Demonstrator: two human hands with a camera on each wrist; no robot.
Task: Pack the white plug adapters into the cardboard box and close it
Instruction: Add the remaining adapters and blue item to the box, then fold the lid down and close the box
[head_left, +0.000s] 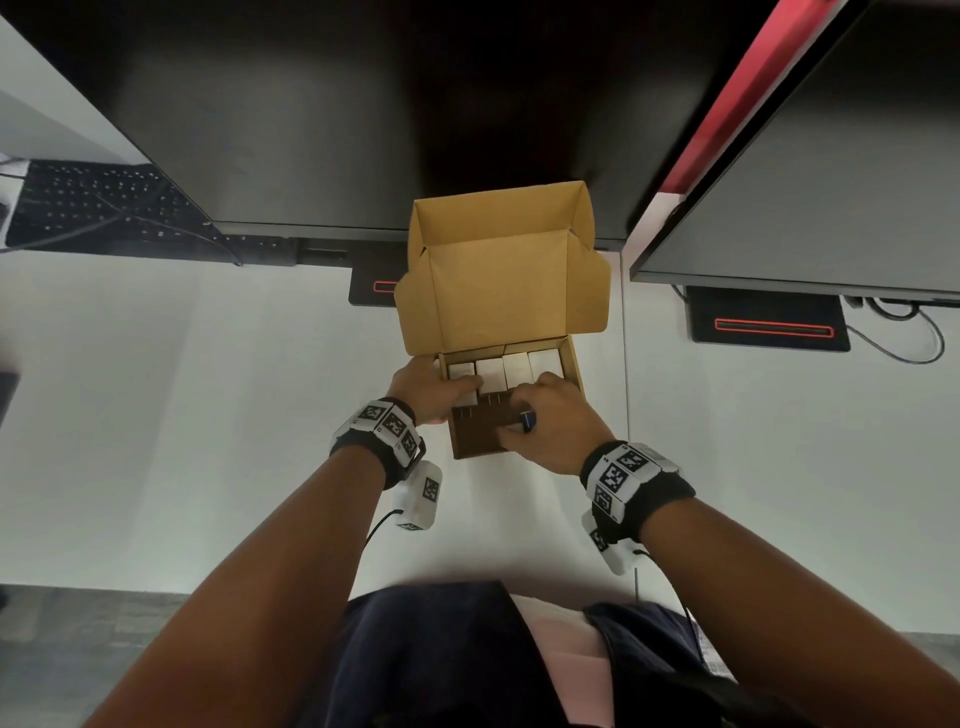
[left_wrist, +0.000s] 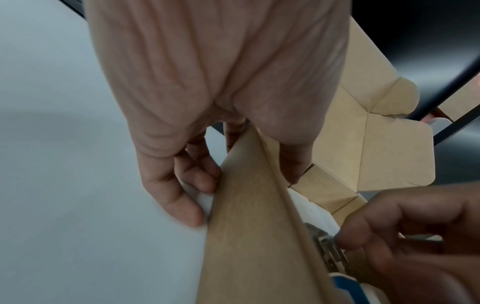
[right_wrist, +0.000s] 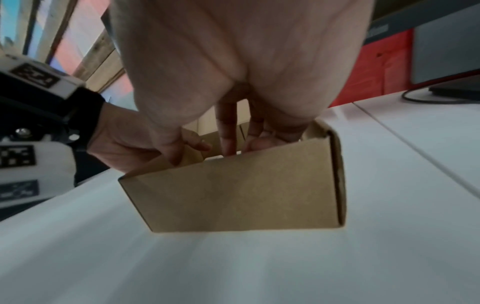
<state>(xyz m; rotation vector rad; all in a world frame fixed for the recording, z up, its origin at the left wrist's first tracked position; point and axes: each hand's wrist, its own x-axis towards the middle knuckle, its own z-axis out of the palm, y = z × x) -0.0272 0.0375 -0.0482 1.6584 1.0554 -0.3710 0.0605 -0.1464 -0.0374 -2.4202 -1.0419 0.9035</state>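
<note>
Nearest us, our right hand (head_left: 550, 421) reaches over the near wall of the cardboard box (head_left: 571, 364), fingers dipped inside among the white plug adapters (head_left: 506, 370); we cannot tell whether it grasps one or only presses down. Our left hand (head_left: 423, 387) clasps the box's left wall, thumb lying inside across an adapter, the other fingers (left_wrist: 179, 197) outside against the cardboard. The box sits on the white desk (head_left: 208, 415), holding a row of four adapters along its far side, metal prongs pointing toward us. Its lid (head_left: 498, 270) stands open behind. Farther off are two dark monitors (head_left: 322, 104) and a black keyboard (head_left: 88, 208) to the left.
</note>
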